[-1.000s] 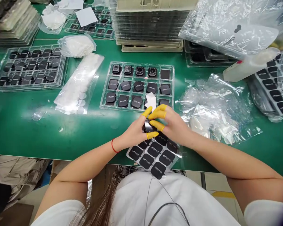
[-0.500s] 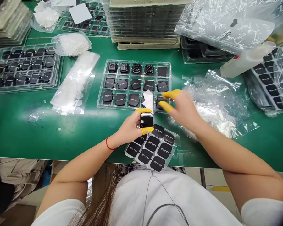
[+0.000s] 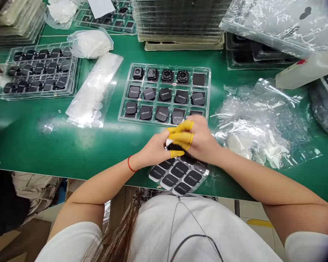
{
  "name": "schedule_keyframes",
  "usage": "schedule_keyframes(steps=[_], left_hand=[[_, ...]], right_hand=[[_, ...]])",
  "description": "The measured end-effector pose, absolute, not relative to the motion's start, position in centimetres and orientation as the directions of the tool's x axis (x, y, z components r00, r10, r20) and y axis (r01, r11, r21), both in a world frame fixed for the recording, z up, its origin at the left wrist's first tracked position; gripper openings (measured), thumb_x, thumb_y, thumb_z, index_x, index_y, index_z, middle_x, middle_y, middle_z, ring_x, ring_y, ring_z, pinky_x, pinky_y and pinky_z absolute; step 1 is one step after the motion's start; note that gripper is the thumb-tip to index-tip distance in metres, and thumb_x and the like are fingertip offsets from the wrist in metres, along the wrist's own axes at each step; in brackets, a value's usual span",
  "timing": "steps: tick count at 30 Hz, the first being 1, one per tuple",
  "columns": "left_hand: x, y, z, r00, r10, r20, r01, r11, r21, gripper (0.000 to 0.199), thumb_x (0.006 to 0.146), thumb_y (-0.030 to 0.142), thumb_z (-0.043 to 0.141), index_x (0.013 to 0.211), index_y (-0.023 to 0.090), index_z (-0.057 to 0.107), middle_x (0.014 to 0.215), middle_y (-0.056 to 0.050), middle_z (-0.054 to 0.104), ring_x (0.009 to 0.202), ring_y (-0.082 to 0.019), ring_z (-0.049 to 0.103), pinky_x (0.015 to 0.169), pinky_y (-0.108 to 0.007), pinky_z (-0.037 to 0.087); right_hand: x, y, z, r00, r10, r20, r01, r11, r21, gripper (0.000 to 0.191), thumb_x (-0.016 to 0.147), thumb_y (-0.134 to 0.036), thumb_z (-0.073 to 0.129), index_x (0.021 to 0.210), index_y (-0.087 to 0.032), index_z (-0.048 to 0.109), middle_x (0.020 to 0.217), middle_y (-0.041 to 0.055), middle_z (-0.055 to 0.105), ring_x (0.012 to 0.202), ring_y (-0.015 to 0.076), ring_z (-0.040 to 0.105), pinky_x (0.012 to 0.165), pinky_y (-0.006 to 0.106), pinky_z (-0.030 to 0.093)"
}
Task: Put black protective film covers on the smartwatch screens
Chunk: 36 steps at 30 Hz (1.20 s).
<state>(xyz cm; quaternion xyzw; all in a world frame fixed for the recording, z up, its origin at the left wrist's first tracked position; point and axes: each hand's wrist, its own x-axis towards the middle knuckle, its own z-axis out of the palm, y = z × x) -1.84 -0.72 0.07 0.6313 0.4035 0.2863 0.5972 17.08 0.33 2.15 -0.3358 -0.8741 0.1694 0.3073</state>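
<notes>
Lower center of frame: your left hand (image 3: 153, 148), red cord (image 3: 129, 163) at its wrist, and your right hand (image 3: 200, 141), yellow finger cots (image 3: 180, 137) on, together grip a mostly hidden black watch body (image 3: 175, 147), just above a sheet of black pads (image 3: 179, 174) on the green tabletop (image 3: 71, 153).

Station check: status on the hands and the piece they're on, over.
Left hand and right hand together, yellow finger cots on. Both closed on black watch body, mostly hidden, white film showing. Black pad sheet directly below.
</notes>
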Motion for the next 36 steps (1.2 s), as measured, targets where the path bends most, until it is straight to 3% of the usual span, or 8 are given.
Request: schedule_keyframes(steps=[7,12,19,23,27,29,32,36], left_hand=[[-1.5,-1.1,0.2,0.489,0.865,-0.107,0.146,0.04,0.988,0.058,0.073,0.029,0.079,0.124,0.021,0.053,0.107,-0.005,0.068,0.087,-0.015,0.065,0.075,-0.026,0.055],[-1.7,-1.2,1.5,0.371,0.923,-0.103,0.018,0.103,0.994,0.057,0.078,0.029,0.076,0.127,0.024,0.048,0.107,-0.005,0.068,0.096,-0.018,0.07,0.084,-0.03,0.059],[-3.0,-1.0,2.5,0.278,0.957,0.084,0.01,-0.091,0.996,0.052,0.082,0.03,0.073,0.126,0.028,0.047,0.125,-0.005,0.061,0.114,-0.023,0.066,0.093,-0.036,0.06],[-3.0,-0.6,2.7,0.276,0.961,0.027,-0.026,-0.021,0.999,0.058,0.078,0.034,0.077,0.126,0.027,0.045,0.128,-0.005,0.059,0.118,-0.024,0.064,0.096,-0.037,0.058],[-2.7,-0.2,2.4,0.288,0.95,-0.12,-0.047,0.139,0.989,0.058,0.078,0.031,0.077,0.125,0.025,0.045,0.115,-0.005,0.066,0.111,-0.022,0.067,0.093,-0.035,0.059],[-2.4,-0.2,2.0,0.298,0.937,-0.181,0.002,0.189,0.982,0.056,0.076,0.027,0.077,0.123,0.023,0.047,0.108,-0.005,0.069,0.102,-0.02,0.069,0.089,-0.034,0.059],[-1.9,-0.7,1.2,0.344,0.922,-0.18,0.093,0.157,0.983,0.056,0.074,0.025,0.078,0.123,0.023,0.051,0.107,-0.004,0.069,0.093,-0.017,0.07,0.084,-0.032,0.059],[-1.3,-1.5,0.6,0.423,0.9,-0.109,0.118,0.065,0.991,0.057,0.076,0.026,0.075,0.128,0.024,0.05,0.117,-0.005,0.067,0.093,-0.015,0.068,0.084,-0.029,0.058]], right_hand=[[17.2,0.7,1.4,-0.523,0.718,0.46,0.507,0.696,-0.509,0.018,0.094,-0.025,0.054,0.093,-0.028,0.072,0.083,0.0043,0.064,0.08,0.0208,0.054,0.076,0.039,0.039],[19.1,2.1,2.5,-0.3,0.942,0.149,0.678,0.321,-0.661,0.022,0.092,-0.032,0.056,0.108,-0.023,0.069,0.093,0.0078,0.069,0.095,0.0281,0.059,0.084,0.045,0.046],[20.6,1.6,5.1,-0.408,0.884,-0.23,0.578,0.056,-0.814,0.028,0.082,-0.041,0.067,0.103,-0.025,0.074,0.098,0.0043,0.074,0.081,0.0232,0.067,0.072,0.039,0.055],[20.8,1.5,5.6,-0.332,0.927,-0.172,0.523,0.029,-0.852,0.024,0.084,-0.037,0.065,0.103,-0.026,0.076,0.101,0.0034,0.075,0.09,0.0244,0.068,0.083,0.044,0.056],[20.7,1.3,6.0,-0.353,0.932,0.077,0.424,0.233,-0.875,0.011,0.083,-0.034,0.069,0.089,-0.029,0.078,0.101,0.0021,0.074,0.097,0.025,0.067,0.091,0.048,0.054],[20.3,1.0,6.2,-0.315,0.941,0.128,0.336,0.236,-0.912,0.007,0.082,-0.035,0.072,0.082,-0.03,0.077,0.096,0.0013,0.073,0.095,0.0237,0.067,0.091,0.047,0.054],[19.3,0.7,5.8,-0.259,0.965,-0.039,0.216,0.019,-0.976,0.009,0.082,-0.037,0.072,0.083,-0.029,0.076,0.089,0.0,0.073,0.086,0.0199,0.067,0.085,0.041,0.056],[18.1,0.4,4.6,-0.329,0.915,-0.232,0.206,-0.17,-0.964,0.019,0.078,-0.044,0.074,0.082,-0.025,0.076,0.09,0.0025,0.073,0.084,0.0203,0.067,0.08,0.037,0.057]])
